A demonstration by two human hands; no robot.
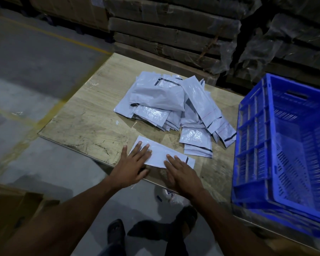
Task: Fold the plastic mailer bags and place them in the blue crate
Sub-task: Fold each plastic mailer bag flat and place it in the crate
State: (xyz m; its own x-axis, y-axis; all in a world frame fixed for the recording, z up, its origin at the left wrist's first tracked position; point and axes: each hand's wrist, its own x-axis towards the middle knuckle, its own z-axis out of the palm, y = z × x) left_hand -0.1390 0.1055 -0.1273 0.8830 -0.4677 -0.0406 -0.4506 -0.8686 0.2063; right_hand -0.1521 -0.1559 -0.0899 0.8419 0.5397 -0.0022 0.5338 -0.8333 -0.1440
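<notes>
Left hand [132, 164] and right hand [182, 175] flat, fingers straight, pressing folded mailer bag [160, 154] on table [85, 117]. Bag pile [170, 106] behind; blue crate [284, 145] right.

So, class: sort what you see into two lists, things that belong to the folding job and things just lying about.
Part of the job:
- folded white plastic mailer under left hand and right hand
- heap of grey plastic mailers
- blue slatted plastic crate

Just lying about:
- wrapped cardboard stacks
- brown cardboard box

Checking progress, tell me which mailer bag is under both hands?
The single mailer bag at the table's near edge, apart from the heap.
</notes>
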